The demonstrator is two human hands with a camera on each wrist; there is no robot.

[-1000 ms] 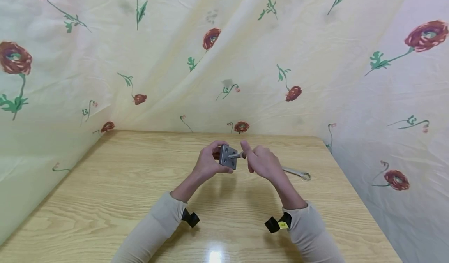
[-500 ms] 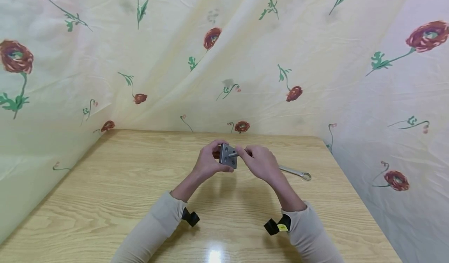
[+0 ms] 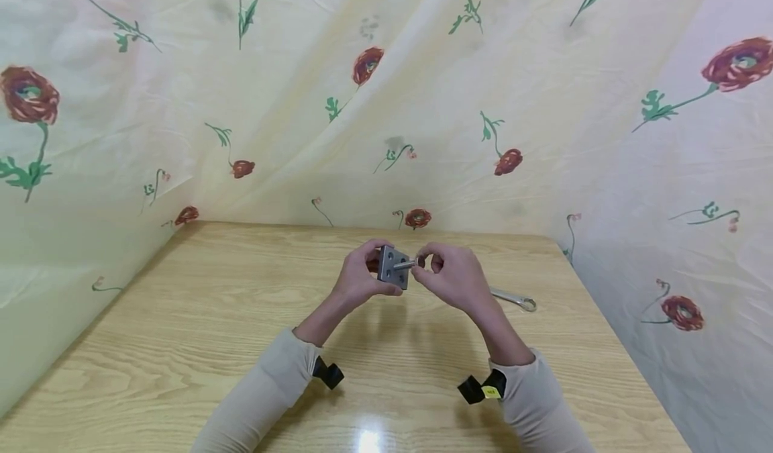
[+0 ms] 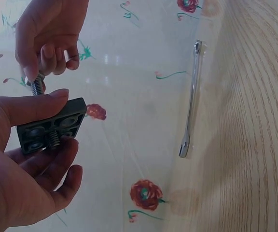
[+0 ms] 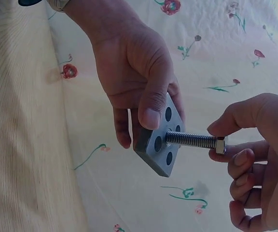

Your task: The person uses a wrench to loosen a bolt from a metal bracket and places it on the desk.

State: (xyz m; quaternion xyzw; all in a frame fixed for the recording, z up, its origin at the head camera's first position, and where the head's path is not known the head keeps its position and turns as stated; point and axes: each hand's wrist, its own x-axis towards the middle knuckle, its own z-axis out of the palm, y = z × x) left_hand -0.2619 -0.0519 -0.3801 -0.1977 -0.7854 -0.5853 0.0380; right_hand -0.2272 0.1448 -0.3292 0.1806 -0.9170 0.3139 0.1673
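My left hand (image 3: 357, 280) grips a grey square metal plate (image 5: 159, 151) by its edges, thumb on one side and fingers on the other. Several round holes surround the plate's centre. Through that centre runs a threaded hex bolt (image 5: 192, 140); its tip pokes out of the far face in the left wrist view. Most of the bolt's shank stands out on the head side. My right hand (image 3: 454, 275) pinches the bolt near its hex head between thumb and index finger, the other fingers curled. Both hands hold these parts above the table.
A silver combination wrench (image 4: 191, 101) lies on the light wooden table (image 3: 181, 332), beyond my right forearm. Flower-printed cloth (image 3: 290, 104) hangs behind the table and along its sides.
My right hand's thumb and fingers have shifted round the bolt head, from thumb raised, to thumb along the shank, to a pinch at the head. The left hand and plate stay nearly still.
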